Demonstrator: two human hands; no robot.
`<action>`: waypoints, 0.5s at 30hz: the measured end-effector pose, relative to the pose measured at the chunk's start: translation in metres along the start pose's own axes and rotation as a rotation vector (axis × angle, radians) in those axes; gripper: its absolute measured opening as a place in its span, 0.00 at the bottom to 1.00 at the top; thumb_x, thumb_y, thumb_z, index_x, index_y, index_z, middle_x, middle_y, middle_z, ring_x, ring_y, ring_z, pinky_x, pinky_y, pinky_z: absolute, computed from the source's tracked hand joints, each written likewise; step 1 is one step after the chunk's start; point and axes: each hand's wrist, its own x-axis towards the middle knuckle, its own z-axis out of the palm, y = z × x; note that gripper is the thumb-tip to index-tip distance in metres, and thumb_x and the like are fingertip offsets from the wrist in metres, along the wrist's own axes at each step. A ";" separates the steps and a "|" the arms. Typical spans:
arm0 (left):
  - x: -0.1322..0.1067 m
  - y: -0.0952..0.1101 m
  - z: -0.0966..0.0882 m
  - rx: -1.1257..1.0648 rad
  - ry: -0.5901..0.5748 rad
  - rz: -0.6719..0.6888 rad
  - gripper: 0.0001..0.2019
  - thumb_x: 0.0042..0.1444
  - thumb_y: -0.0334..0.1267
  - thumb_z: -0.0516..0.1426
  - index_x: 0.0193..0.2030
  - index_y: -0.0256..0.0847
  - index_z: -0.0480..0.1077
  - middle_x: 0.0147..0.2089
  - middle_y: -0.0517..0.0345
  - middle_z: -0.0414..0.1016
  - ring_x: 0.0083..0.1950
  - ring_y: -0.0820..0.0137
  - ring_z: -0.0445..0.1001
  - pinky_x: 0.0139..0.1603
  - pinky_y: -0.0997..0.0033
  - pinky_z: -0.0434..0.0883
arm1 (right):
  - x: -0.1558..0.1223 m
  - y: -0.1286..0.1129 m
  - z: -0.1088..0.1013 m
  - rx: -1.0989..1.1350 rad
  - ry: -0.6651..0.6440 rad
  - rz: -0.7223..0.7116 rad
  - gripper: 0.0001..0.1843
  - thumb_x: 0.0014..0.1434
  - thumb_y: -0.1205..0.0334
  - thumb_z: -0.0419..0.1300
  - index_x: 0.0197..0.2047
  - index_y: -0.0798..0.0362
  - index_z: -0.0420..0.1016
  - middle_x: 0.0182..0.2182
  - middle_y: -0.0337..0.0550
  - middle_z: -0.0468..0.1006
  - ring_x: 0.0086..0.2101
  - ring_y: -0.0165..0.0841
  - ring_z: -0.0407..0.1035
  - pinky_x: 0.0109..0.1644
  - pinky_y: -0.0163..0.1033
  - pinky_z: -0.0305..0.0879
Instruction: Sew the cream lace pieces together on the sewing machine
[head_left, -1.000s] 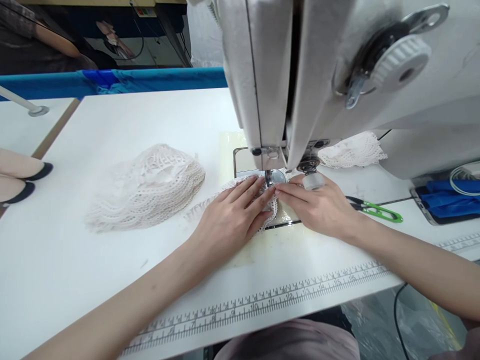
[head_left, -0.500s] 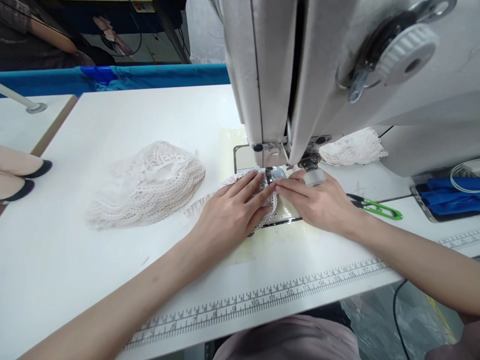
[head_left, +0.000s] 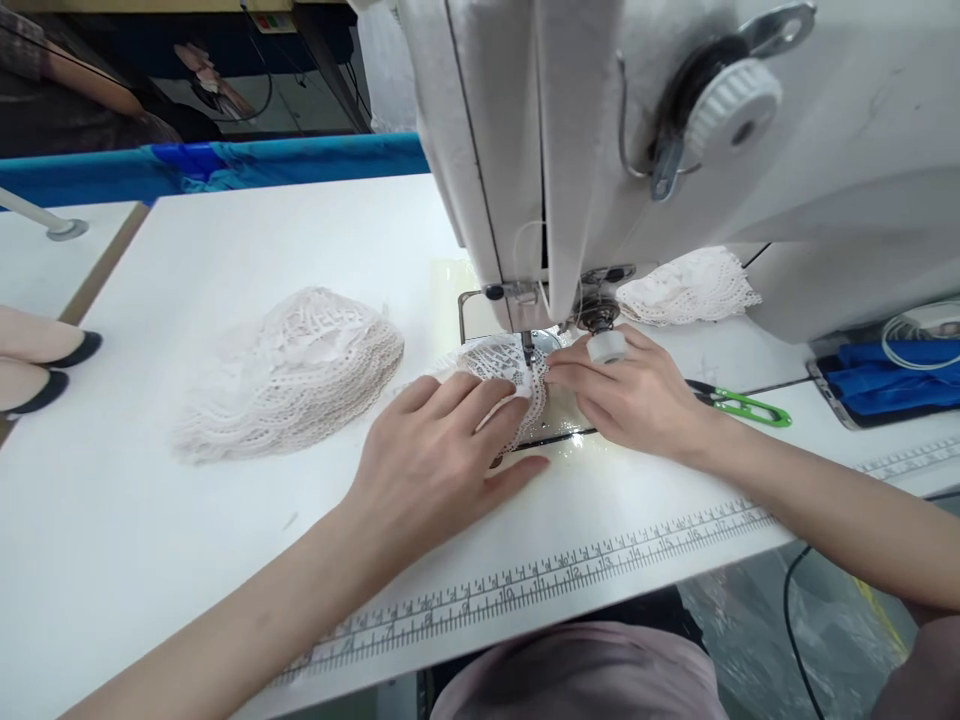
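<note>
A piece of white lace [head_left: 493,357] lies on the sewing machine's metal plate, partly under the presser foot [head_left: 528,348]. My left hand [head_left: 442,440] rests on its near left part, fingers bent and thumb stretched out apart from them. Just right of the foot, my right hand [head_left: 630,390] pinches the scalloped edge of the lace between closed fingertips. Part of that hand is behind the machine's small white knob [head_left: 607,347]. The lace under my left fingers is hidden.
A pile of white lace pieces [head_left: 300,375] sits to the left; more lace [head_left: 694,287] lies behind my right hand. Green thread snips [head_left: 750,408] and a phone under blue cloth [head_left: 892,378] are at the right. A printed ruler [head_left: 510,598] follows the front edge.
My left hand has drawn back toward me, its flat fingers now bent and its thumb spread, uncovering more lace. My right hand stays at the lace edge. The view has shifted slightly.
</note>
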 end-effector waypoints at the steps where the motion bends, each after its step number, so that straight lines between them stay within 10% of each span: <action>1: -0.001 0.004 -0.004 0.012 -0.036 -0.010 0.16 0.60 0.48 0.57 0.45 0.37 0.73 0.44 0.51 0.79 0.37 0.60 0.77 0.27 0.61 0.72 | 0.000 -0.001 -0.001 0.028 -0.005 0.007 0.16 0.62 0.74 0.49 0.44 0.55 0.76 0.40 0.43 0.81 0.39 0.34 0.71 0.40 0.40 0.62; 8: -0.019 0.020 -0.004 0.066 -0.056 -0.074 0.11 0.64 0.28 0.48 0.44 0.37 0.71 0.44 0.55 0.79 0.21 0.74 0.69 0.15 0.69 0.59 | 0.006 -0.008 -0.009 0.153 -0.170 0.004 0.16 0.58 0.72 0.52 0.48 0.56 0.74 0.46 0.45 0.79 0.41 0.35 0.71 0.35 0.38 0.58; 15: -0.001 -0.004 -0.015 -0.280 -0.184 -0.407 0.13 0.67 0.38 0.43 0.45 0.39 0.67 0.26 0.59 0.75 0.21 0.69 0.69 0.18 0.72 0.58 | 0.016 -0.010 -0.006 0.181 -0.202 0.098 0.11 0.62 0.65 0.55 0.43 0.55 0.77 0.40 0.44 0.81 0.38 0.35 0.72 0.32 0.37 0.57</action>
